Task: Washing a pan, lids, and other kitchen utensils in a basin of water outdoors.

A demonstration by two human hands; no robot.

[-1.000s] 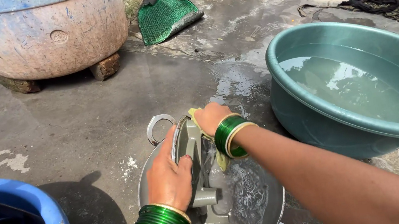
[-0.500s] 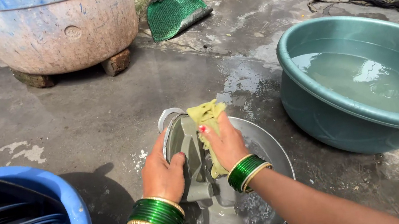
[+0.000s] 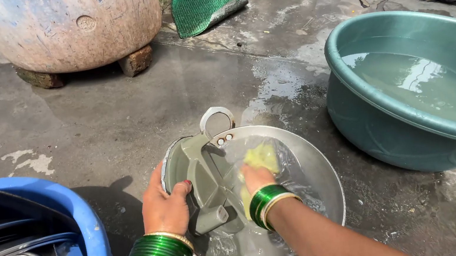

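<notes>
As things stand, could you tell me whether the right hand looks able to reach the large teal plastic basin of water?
Probably yes: the right hand, pressing a yellow-green cloth in the round steel pan, has only bare wet concrete between it and the large teal plastic basin alongside.

Both hands (image 3: 166, 207) (image 3: 256, 178) low, fingers curled, gripping

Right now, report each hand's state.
Left hand: closed on the grey-green lid.
Right hand: closed on the yellow cloth.
</notes>
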